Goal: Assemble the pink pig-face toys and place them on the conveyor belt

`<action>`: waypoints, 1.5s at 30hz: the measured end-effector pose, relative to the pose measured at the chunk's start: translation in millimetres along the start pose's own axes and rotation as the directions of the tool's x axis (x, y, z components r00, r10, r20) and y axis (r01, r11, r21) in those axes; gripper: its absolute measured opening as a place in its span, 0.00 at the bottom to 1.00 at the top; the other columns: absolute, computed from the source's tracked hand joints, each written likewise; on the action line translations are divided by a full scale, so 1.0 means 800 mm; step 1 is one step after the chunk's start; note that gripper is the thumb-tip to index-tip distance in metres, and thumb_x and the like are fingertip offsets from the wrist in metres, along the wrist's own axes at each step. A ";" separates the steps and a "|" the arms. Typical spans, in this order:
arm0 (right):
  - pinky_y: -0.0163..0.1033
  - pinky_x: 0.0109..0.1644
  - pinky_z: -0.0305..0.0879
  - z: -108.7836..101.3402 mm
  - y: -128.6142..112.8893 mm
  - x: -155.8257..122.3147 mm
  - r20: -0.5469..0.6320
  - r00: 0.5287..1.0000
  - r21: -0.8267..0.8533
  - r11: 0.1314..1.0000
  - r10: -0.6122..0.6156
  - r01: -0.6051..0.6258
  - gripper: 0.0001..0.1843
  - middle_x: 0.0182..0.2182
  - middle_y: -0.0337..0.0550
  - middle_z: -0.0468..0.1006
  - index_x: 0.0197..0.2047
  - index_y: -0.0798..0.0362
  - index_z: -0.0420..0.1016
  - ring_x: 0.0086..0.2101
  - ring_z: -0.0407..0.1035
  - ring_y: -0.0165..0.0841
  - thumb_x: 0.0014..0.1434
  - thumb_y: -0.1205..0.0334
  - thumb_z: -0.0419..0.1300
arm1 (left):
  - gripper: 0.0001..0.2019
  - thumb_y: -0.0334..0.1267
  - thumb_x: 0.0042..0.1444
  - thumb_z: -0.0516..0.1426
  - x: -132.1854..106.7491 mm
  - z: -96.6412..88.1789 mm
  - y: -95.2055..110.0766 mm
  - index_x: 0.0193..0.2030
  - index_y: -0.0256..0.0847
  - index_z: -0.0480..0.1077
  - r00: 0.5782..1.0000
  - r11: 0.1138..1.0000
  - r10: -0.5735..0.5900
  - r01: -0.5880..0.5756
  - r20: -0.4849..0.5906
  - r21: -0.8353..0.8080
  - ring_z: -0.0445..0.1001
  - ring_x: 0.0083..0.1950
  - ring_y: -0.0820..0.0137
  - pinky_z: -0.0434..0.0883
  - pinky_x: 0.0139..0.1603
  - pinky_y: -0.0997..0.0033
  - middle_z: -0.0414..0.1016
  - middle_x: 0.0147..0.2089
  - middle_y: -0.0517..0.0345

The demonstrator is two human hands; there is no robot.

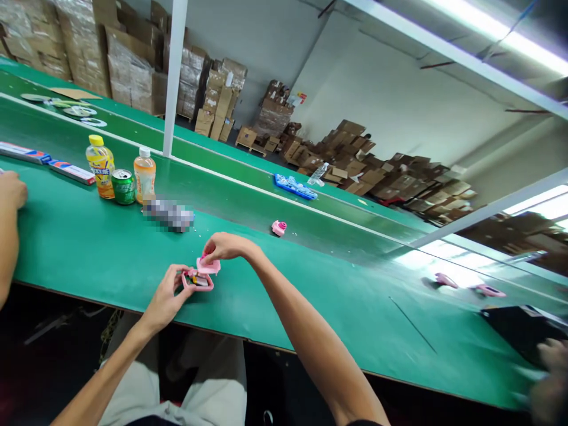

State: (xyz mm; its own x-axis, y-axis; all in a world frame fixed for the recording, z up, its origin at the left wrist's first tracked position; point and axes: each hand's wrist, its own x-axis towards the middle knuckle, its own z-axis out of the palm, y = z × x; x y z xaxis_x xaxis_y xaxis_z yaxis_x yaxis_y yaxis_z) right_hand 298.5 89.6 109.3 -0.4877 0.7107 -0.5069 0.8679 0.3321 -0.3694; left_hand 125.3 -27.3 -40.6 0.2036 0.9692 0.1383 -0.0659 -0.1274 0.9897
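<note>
My left hand (167, 297) grips a pink plastic casing half (205, 288) just above the green table, near its front edge. Inside that half sit small parts, among them something silvery and a bit of yellow and green. My right hand (225, 245) pinches a second pink casing half (208, 267), holding it tilted over the back of the first. A darker pink piece shows under my right fingertips. The two halves are apart on the near side; whether they touch at the back I cannot tell.
A pink toy part (278, 228) lies on the green belt (248, 204) ahead. Back left stand a yellow-capped bottle (101, 168), a green can (123, 187) and a white-capped bottle (144, 174). Other people's hands show at far left (11, 192) and right (552, 361), by a black tray (523, 331).
</note>
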 end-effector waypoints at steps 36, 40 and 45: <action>0.46 0.55 0.67 0.053 0.025 -0.028 -0.523 0.821 0.156 0.921 -0.228 0.356 0.18 0.50 0.46 0.80 0.57 0.47 0.77 0.48 0.70 0.37 0.65 0.63 0.58 | 0.24 0.48 0.75 0.41 0.074 0.059 0.065 0.44 0.36 0.74 0.875 0.099 -0.479 0.125 0.063 -0.987 0.80 0.38 0.65 0.77 0.40 0.64 0.81 0.42 0.46; 0.49 0.59 0.65 0.041 0.017 -0.035 -0.493 0.806 0.097 0.900 -0.327 0.424 0.18 0.52 0.44 0.80 0.57 0.44 0.78 0.50 0.69 0.38 0.66 0.61 0.59 | 0.26 0.54 0.73 0.45 0.080 0.058 0.066 0.45 0.34 0.76 0.906 0.194 -0.423 0.121 0.028 -0.973 0.80 0.35 0.67 0.76 0.37 0.69 0.81 0.41 0.45; 0.47 0.55 0.69 0.021 0.010 -0.027 -0.488 0.812 0.131 0.893 -0.320 0.431 0.19 0.52 0.45 0.81 0.58 0.46 0.77 0.49 0.72 0.37 0.65 0.59 0.58 | 0.23 0.58 0.67 0.53 0.084 0.057 0.069 0.44 0.37 0.74 0.925 0.308 -0.377 0.084 -0.041 -0.948 0.79 0.32 0.68 0.75 0.32 0.71 0.81 0.38 0.49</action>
State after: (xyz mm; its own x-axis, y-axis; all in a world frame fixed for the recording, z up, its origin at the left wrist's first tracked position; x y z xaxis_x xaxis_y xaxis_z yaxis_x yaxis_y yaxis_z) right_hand 314.7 66.2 104.1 -0.6279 0.7734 0.0868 0.5526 0.5216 -0.6501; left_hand 180.3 21.4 25.1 0.1737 0.9535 -0.2464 -0.9290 0.2416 0.2802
